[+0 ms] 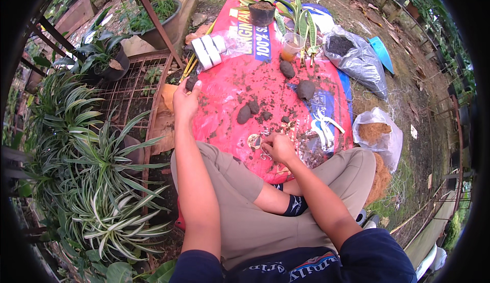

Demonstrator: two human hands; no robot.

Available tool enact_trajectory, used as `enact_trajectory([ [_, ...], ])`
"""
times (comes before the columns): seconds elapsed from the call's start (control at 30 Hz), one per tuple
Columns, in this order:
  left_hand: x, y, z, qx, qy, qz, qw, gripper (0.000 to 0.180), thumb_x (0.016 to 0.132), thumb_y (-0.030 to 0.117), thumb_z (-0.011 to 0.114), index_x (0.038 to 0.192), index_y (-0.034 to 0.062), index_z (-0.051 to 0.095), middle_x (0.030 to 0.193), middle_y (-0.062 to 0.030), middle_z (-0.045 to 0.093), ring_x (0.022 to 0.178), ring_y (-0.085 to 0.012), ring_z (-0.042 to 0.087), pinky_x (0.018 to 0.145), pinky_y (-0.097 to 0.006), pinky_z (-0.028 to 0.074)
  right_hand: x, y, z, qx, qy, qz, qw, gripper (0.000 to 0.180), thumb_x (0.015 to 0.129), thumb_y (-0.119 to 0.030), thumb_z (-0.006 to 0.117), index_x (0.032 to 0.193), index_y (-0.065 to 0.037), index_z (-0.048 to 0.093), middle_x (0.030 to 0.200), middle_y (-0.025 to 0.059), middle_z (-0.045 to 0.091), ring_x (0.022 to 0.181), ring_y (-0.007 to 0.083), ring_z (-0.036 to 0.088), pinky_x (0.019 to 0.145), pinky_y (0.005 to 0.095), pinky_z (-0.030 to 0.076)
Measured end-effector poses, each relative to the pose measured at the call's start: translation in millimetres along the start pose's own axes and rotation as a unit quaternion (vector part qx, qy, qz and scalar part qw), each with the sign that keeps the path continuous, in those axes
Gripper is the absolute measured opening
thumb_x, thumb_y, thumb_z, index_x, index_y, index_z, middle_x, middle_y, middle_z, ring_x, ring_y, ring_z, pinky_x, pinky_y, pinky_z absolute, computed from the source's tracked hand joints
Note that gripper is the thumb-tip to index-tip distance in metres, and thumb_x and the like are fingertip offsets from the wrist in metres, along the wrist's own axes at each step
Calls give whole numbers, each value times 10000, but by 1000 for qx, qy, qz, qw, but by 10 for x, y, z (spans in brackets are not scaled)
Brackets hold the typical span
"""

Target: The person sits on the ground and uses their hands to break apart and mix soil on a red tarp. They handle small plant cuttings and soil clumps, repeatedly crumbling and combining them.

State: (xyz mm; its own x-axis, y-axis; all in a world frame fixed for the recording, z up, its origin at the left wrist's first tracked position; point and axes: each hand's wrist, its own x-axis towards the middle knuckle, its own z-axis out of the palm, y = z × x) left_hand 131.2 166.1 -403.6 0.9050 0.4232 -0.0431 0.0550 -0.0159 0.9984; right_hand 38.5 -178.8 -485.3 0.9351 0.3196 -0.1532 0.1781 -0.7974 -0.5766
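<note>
I sit cross-legged on a red plastic sack sheet spread on the ground. My left hand is raised at the sheet's left edge and grips a dark lump of soil between thumb and fingers. My right hand rests low on the sheet near my knee, fingers curled on small bits of soil; what it pinches is too small to tell. Several dark soil clods lie on the sheet between my hands, with two larger clods farther out.
A small black pot of soil and cut striped leaves lie at the sheet's far end, beside a plastic cup. A bag of dark soil and a bag of brown fibre sit right. Potted plants and a rusty wire rack crowd the left.
</note>
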Motion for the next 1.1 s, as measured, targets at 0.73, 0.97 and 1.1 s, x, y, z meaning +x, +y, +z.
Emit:
enact_trajectory([
  [0.73, -19, -43, -20, -11, -2, -1, 1000, 376, 1027, 162, 772, 1351, -2, 678, 979, 12, 712, 777, -53, 580, 678, -247, 470, -79, 120, 297, -109, 148, -34, 982, 136, 952, -120, 683, 965, -4, 754, 979, 192, 666, 922, 392, 690, 852, 531, 550],
  [0.97, 3, -30, -30, 10, -9, 2, 1000, 397, 1028, 168, 772, 1369, -8, 671, 1009, -3, 721, 819, -67, 610, 727, -254, 498, 79, 431, -206, 90, 125, 156, 976, 160, 924, -135, 748, 977, 9, 794, 929, 258, 752, 893, 419, 757, 842, 507, 593],
  [1.1, 21, -43, 42, 0, -21, 12, 1000, 420, 1026, 172, 777, 1380, -22, 659, 1054, -26, 738, 886, -82, 644, 782, -259, 522, 58, 517, -119, 36, 100, 118, 987, 164, 929, -152, 751, 968, -3, 806, 932, 258, 754, 902, 416, 756, 855, 505, 597],
])
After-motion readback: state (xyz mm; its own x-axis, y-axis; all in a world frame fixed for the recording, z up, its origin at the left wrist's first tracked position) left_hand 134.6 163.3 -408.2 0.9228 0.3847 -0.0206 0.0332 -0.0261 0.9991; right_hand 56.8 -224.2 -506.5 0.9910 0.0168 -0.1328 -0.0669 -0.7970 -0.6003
